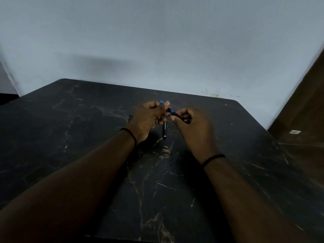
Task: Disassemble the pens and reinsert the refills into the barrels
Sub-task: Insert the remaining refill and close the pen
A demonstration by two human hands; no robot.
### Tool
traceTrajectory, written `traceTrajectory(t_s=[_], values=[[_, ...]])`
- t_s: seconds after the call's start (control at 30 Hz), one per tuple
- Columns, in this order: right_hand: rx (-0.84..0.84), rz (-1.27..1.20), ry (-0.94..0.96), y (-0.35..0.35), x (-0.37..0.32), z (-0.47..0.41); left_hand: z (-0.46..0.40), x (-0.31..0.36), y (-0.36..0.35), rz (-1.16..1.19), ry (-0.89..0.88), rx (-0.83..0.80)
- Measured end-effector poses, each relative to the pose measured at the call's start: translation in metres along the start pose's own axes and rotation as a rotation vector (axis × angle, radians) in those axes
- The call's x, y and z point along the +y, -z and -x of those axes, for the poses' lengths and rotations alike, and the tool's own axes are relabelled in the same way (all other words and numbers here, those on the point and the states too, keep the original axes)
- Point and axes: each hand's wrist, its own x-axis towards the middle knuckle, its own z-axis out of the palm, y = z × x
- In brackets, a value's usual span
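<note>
Both hands hold one blue pen above the black marble table. My left hand pinches its far end, where a blue tip shows past the thumb. My right hand grips the nearer end, fingers curled around it. Most of the pen is hidden by fingers. A second black pen with a blue end lies on the table just below and between the hands, pointing toward me. A small dark piece shows left of my left hand; what it is cannot be told.
A grey wall rises right behind the table's far edge. A brown wooden panel stands at the right. Thin black bands circle both wrists.
</note>
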Motion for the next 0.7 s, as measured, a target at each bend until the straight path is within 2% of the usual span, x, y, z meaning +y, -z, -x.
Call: traceTrajectory(t_s=[0.43,0.6,0.7], values=[[0.023,0.051,0.057,0.0044,0.0021,-0.0004,-0.0017,-0.0029,0.0006,-0.071,-0.028,0.038],[0.028,0.189,0.12,0.0061,0.0028,-0.0032,-0.0025,-0.0038,-0.0013,-0.09,-0.024,0.082],[0.041,0.187,0.121,0.0057,0.0026,-0.0033,-0.0016,-0.0024,-0.0036,-0.074,-0.02,0.083]])
